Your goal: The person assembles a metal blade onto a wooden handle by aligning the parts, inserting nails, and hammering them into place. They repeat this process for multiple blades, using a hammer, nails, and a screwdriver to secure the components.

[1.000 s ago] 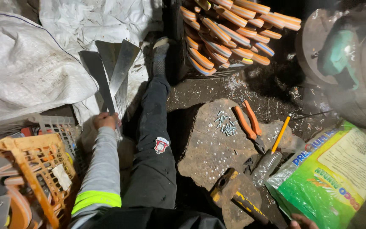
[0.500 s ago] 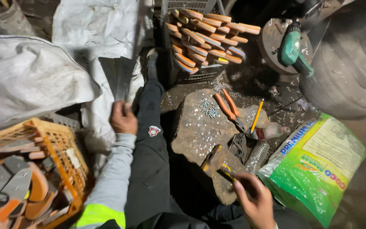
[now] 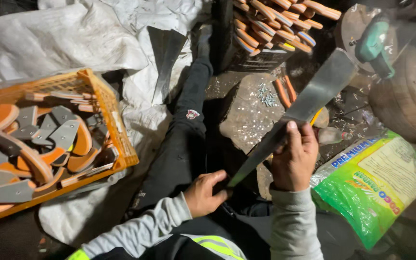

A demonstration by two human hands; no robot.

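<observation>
From the head camera, the right hand grips a long bare metal blade around its middle, fingers wrapped over the flat and clamped on it. The blade slants from its narrow end at about 7 o'clock up to its broad end at 1 o'clock. The left hand meets that narrow lower end, thumb and fingers curled together around the tip, so both hands hold the one blade above a black trouser leg.

At 9 o'clock stands an orange plastic crate filled with curved grey blades fitted with orange handles. White sacks lie behind it, at 10 to 11 o'clock, with more bare blades resting on them at 11 o'clock. At 12 o'clock a dark basket holds a pile of wooden handles. Below it sits a flat stone carrying small nails and orange-handled pliers. A green power tool shows at 2 o'clock, and a green printed bag lies at 4 o'clock, just beside the right hand.
</observation>
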